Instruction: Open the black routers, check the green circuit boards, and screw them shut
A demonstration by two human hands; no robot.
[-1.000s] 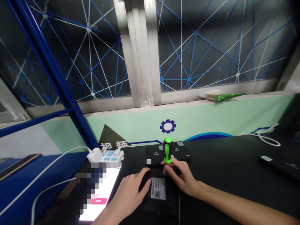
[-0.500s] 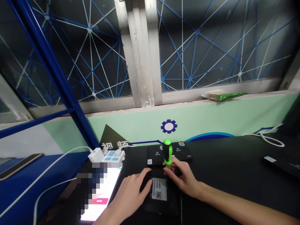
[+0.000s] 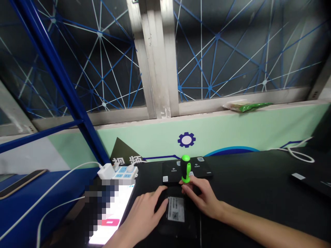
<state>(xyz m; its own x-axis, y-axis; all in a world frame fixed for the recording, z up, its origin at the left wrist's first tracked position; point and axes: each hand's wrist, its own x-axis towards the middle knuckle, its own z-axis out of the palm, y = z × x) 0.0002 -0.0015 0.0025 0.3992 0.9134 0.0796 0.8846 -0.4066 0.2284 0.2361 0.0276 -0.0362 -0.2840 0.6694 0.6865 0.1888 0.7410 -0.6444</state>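
A flat black box-like device (image 3: 178,229) with a white printed label (image 3: 176,209) lies on the dark table in front of me. Against its left edge rests my left hand (image 3: 148,208), thumb and fingers apart, thumb by the label. A green-and-black screwdriver (image 3: 185,168) stands nearly upright over the device's far end. My right hand (image 3: 201,193) pinches it low, just under the handle. Its tip is hidden by the fingers.
Black boxes (image 3: 170,172) lie just behind the device. At left are a lit screen (image 3: 121,203), partly pixelated, a power strip (image 3: 125,172) with white cables, and a phone (image 3: 23,182). Another black box (image 3: 310,184) is at right. A green packet (image 3: 254,107) sits on the sill.
The screwdriver's handle sits very slightly lower and further right, with my right fingers still at its base. My left hand stays in place on the device.
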